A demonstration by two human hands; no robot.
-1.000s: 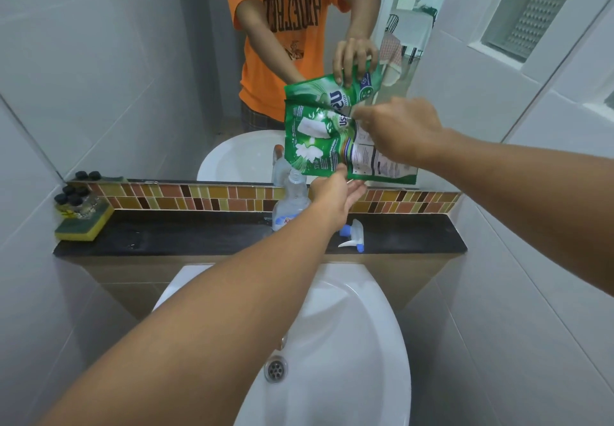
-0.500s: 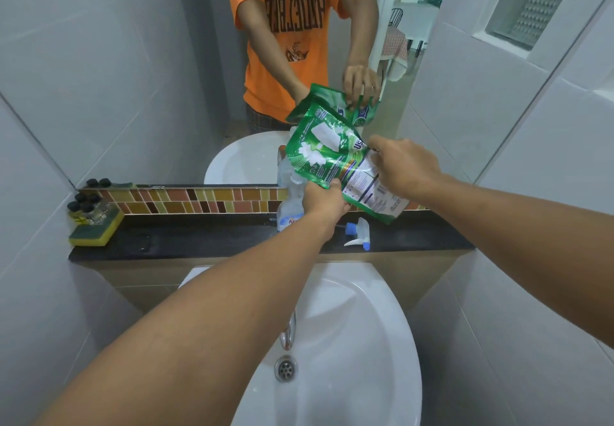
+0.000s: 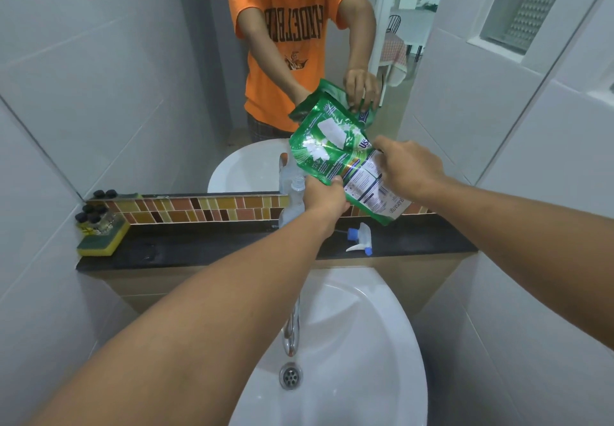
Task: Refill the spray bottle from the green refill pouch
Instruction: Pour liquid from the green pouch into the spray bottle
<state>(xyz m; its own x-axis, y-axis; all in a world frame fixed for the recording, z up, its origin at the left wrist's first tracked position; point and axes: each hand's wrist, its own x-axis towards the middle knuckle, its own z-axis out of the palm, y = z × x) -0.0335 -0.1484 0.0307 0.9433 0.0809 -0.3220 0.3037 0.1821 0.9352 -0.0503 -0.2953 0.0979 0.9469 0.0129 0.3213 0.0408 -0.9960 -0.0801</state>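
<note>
Bathroom ledge [image 3: 199,249] | both hands' fingers [image 3: 332,182] pinch green pouch [image 3: 335,153] (tilted) over bottle [image 3: 294,199]

A small home bathroom. A white ceramic washbasin [image 3: 349,342] fills the 6 o'clock area, with a chrome tap [image 3: 291,329] above a metal drain [image 3: 290,375]. Behind the basin runs a dark stone ledge [image 3: 206,246], backed by a strip of brown and amber mosaic tiles [image 3: 199,208]. A wall mirror [image 3: 133,76] rises toward 12 o'clock. Large pale wall tiles [image 3: 531,193] cover the 3 o'clock side. At 9 o'clock, a yellow-and-green sponge [image 3: 101,241] rests on the ledge, bearing small black-capped bottles [image 3: 93,218].
</note>
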